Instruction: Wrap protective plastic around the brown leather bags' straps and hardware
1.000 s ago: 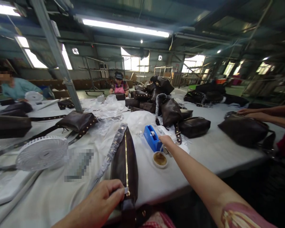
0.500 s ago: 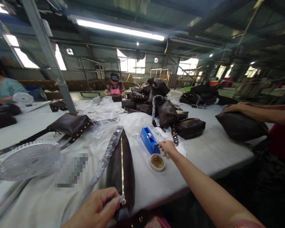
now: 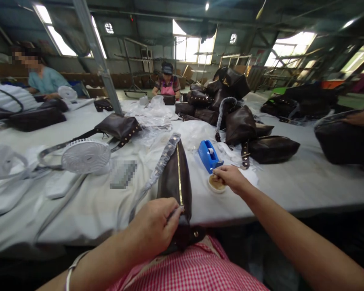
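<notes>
A dark brown bag (image 3: 173, 178) lies before me with its gold zipper (image 3: 179, 173) facing up. Its strap (image 3: 165, 155) is wrapped in clear plastic along the left side. My left hand (image 3: 162, 220) pinches the zipper pull at the near end; the fingers mostly hide the pull. To the right, my right hand (image 3: 230, 178) is closed in a pinch above a small round dish (image 3: 217, 189) of brownish paste. Whatever is between those fingertips is too small to make out. Just behind the dish stands a blue tape dispenser (image 3: 207, 155), close to my right fingers.
Dark bags (image 3: 218, 97) are heaped at the back, near crumpled plastic (image 3: 157, 107). A small fan (image 3: 86, 155) and a blurred-out object (image 3: 123, 174) lie left. A metal post (image 3: 98, 56) rises behind. Co-workers sit across the table; another person's hand (image 3: 362, 119) rests on a bag at right.
The view has tilted down and shifted left. My right hand has moved from beside the dispenser's front end to over the dish. My left hand stays at the zipper's near end.
</notes>
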`<state>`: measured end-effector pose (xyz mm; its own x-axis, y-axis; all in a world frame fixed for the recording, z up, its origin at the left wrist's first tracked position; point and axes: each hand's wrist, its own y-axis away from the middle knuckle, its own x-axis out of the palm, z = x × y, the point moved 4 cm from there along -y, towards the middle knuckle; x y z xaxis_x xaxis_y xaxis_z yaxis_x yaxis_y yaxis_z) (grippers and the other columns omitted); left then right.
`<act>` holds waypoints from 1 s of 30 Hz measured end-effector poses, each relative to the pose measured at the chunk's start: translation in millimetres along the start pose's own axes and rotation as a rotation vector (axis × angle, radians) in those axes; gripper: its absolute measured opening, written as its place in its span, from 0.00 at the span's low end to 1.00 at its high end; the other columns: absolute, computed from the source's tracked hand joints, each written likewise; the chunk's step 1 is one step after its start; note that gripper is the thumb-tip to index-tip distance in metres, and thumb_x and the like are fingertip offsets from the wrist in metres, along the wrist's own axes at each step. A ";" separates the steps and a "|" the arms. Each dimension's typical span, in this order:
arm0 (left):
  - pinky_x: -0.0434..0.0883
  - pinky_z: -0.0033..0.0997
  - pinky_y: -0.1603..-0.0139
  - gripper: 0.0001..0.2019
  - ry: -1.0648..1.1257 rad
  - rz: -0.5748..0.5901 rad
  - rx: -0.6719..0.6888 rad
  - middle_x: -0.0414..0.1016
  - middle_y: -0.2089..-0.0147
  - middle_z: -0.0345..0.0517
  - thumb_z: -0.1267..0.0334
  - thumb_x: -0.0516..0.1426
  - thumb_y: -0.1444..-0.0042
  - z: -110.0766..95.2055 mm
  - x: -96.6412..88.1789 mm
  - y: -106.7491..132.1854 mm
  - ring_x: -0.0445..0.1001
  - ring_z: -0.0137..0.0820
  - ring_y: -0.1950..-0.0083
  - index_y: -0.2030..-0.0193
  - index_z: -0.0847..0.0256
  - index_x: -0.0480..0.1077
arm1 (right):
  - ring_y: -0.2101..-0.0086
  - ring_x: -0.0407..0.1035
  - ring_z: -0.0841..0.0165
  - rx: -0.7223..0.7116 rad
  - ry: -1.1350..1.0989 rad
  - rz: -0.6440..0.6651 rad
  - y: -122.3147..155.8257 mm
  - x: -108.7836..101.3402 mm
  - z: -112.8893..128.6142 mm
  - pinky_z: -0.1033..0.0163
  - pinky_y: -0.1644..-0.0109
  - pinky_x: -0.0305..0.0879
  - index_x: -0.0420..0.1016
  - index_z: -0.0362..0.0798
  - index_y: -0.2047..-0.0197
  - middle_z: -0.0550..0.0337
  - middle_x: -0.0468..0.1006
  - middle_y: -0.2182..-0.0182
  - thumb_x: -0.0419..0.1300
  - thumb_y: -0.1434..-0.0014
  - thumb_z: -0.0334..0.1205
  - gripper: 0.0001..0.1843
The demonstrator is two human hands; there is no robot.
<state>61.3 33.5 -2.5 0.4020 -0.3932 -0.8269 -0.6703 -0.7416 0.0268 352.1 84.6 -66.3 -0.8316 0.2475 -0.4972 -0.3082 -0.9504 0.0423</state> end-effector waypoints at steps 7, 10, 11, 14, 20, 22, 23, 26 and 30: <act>0.57 0.35 0.73 0.10 -0.358 -0.115 0.258 0.69 0.72 0.44 0.70 0.47 0.37 -10.6 17.0 9.9 0.65 0.33 0.74 0.67 0.60 0.66 | 0.86 0.58 0.80 0.342 -0.584 0.643 105.5 61.2 75.8 0.73 0.84 0.44 0.69 0.44 0.76 0.64 0.72 0.83 0.69 0.52 0.53 0.21; 0.56 0.36 0.76 0.09 -0.429 -0.167 0.290 0.68 0.73 0.44 0.71 0.48 0.39 -13.4 18.2 14.1 0.65 0.34 0.76 0.67 0.59 0.66 | 0.87 0.57 0.80 0.378 -0.554 0.624 116.8 67.6 83.5 0.74 0.85 0.43 0.68 0.45 0.77 0.65 0.71 0.85 0.70 0.53 0.51 0.21; 0.57 0.36 0.76 0.09 -0.445 -0.180 0.298 0.68 0.73 0.44 0.71 0.48 0.39 -14.0 18.4 15.1 0.65 0.34 0.76 0.67 0.59 0.66 | 0.87 0.57 0.80 0.382 -0.528 0.613 117.0 69.0 83.8 0.74 0.85 0.44 0.68 0.45 0.77 0.65 0.71 0.85 0.69 0.52 0.51 0.20; 0.58 0.36 0.78 0.09 -0.484 -0.224 0.314 0.68 0.74 0.43 0.72 0.48 0.39 -14.6 19.6 17.3 0.66 0.35 0.77 0.67 0.59 0.65 | 0.88 0.58 0.79 0.403 -0.425 0.591 115.4 72.8 82.9 0.74 0.86 0.47 0.67 0.45 0.78 0.66 0.70 0.86 0.68 0.49 0.48 0.18; 0.62 0.34 0.79 0.11 -0.449 -0.357 0.363 0.66 0.76 0.42 0.72 0.47 0.36 -15.7 22.4 21.4 0.65 0.34 0.78 0.70 0.58 0.63 | 0.89 0.56 0.79 0.424 -0.341 0.599 115.5 75.6 86.2 0.73 0.86 0.47 0.66 0.45 0.79 0.67 0.67 0.88 0.65 0.45 0.42 0.16; 0.65 0.34 0.77 0.10 -0.414 -0.376 0.343 0.68 0.75 0.42 0.71 0.47 0.36 -15.5 23.0 21.6 0.67 0.34 0.77 0.68 0.58 0.63 | 0.89 0.55 0.79 0.428 -0.338 0.614 115.1 75.0 86.9 0.73 0.86 0.46 0.66 0.45 0.79 0.67 0.66 0.88 0.64 0.45 0.40 0.16; 0.67 0.34 0.76 0.08 -0.391 -0.393 0.328 0.70 0.73 0.43 0.71 0.48 0.36 -15.3 22.6 21.4 0.69 0.34 0.75 0.65 0.60 0.64 | 0.89 0.54 0.79 0.430 -0.336 0.624 114.8 74.9 86.8 0.73 0.87 0.45 0.65 0.45 0.80 0.67 0.66 0.89 0.64 0.45 0.40 0.16; 0.72 0.33 0.69 0.08 -0.291 -0.374 0.302 0.74 0.67 0.46 0.71 0.47 0.35 -14.1 22.3 18.8 0.73 0.34 0.70 0.54 0.63 0.65 | 0.90 0.54 0.79 0.430 -0.334 0.643 113.4 75.0 84.0 0.73 0.87 0.45 0.65 0.45 0.80 0.67 0.67 0.89 0.61 0.44 0.37 0.15; 0.71 0.33 0.69 0.08 -0.222 -0.258 0.295 0.73 0.69 0.44 0.72 0.47 0.36 -12.3 22.9 14.7 0.72 0.33 0.71 0.62 0.61 0.65 | 0.89 0.56 0.79 0.434 -0.408 0.669 114.3 74.9 77.1 0.74 0.86 0.46 0.67 0.45 0.79 0.65 0.69 0.87 0.61 0.45 0.37 0.13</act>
<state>68.4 6.9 -14.1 0.4574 -0.0661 -0.8868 -0.7279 -0.6007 -0.3307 219.0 9.0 -31.8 -0.9741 -0.2065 0.0918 0.2210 -0.7857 0.5778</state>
